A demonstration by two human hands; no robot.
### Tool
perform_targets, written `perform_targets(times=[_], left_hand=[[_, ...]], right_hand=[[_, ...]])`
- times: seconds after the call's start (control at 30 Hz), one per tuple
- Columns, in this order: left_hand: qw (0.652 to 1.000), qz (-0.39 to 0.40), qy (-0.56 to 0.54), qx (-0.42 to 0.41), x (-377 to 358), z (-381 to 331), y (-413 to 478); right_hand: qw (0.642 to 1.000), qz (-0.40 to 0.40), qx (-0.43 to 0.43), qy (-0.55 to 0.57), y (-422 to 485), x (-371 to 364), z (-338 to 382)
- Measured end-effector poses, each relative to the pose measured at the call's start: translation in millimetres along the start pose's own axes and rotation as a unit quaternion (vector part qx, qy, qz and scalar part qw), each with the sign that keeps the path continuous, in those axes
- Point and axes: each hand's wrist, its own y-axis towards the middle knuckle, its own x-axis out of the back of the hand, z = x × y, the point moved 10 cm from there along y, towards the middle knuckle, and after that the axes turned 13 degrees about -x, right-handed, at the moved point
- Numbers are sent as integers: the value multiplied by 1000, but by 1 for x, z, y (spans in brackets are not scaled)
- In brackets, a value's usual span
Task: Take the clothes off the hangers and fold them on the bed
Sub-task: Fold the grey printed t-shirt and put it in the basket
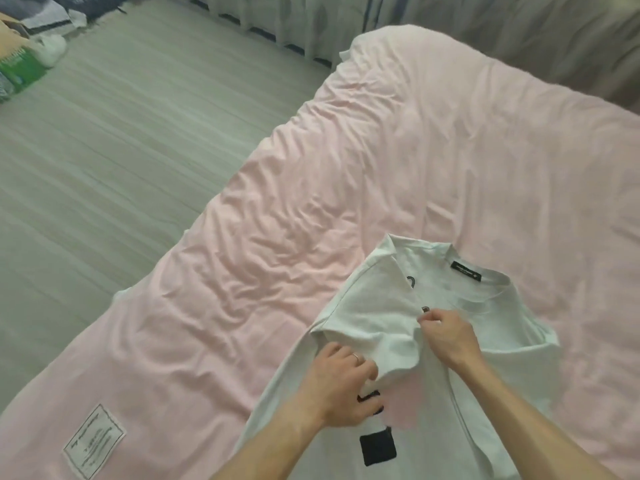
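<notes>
Head view, looking down: a white T-shirt lies front-up in the lower right of the frame on a pink duvet, neck label toward the top, with one sleeve turned in over the chest. The left hand sits at the lower edge of that turned-in sleeve, fingers curled into the cloth as if gripping the fold. The right hand has its fingers bunched, pinching a small peak of fabric near the middle of the chest. No hanger is in sight, so I judge this to be the folding stage. The risk from here: the duvet is soft and deeply creased, so if either hand pulls sideways, the shirt may drag and skew, leaving the fold line crooked. Letting go of the pinch early could let the sleeve spring open, and the bunched cloth under it may set as a wrinkle. The far sleeve at right lies unfolded and could get trapped beneath. As for containers, in the upper left corner a cardboard box, a green pack and a white bag sit on the grey striped sheet; their contents cannot be made out.
</notes>
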Motion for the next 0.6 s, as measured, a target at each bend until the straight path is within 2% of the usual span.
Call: perform_targets(times=[0.03,0.1,0.17,0.2,0.23,0.3,0.4,0.5,0.6], left_hand=[[1000,-10,-3,3,1,4,0],[995,-95,6,32,20,18,4],[978,-169,30,121,43,48,4],[968,-176,33,178,51,64,3],[959,-160,21,233,53,82,1],[943,-66,-52,321,40,109,-2],[918,55,-131,370,14,132,-11],[908,73,-165,377,5,142,-19],[895,52,-207,393,0,155,-29]], right_hand=[[1000,3,4,-14,2,-3,-2],[1000,-10,21,-9,9,-5,4],[999,-28,29,8,17,-5,23],[999,-30,24,22,22,-6,33],[999,-28,16,36,31,-10,43],[999,-15,-9,46,46,-13,61],[997,33,-36,56,67,-26,84],[989,71,-19,125,86,-36,107],[981,44,14,191,90,-32,134]])
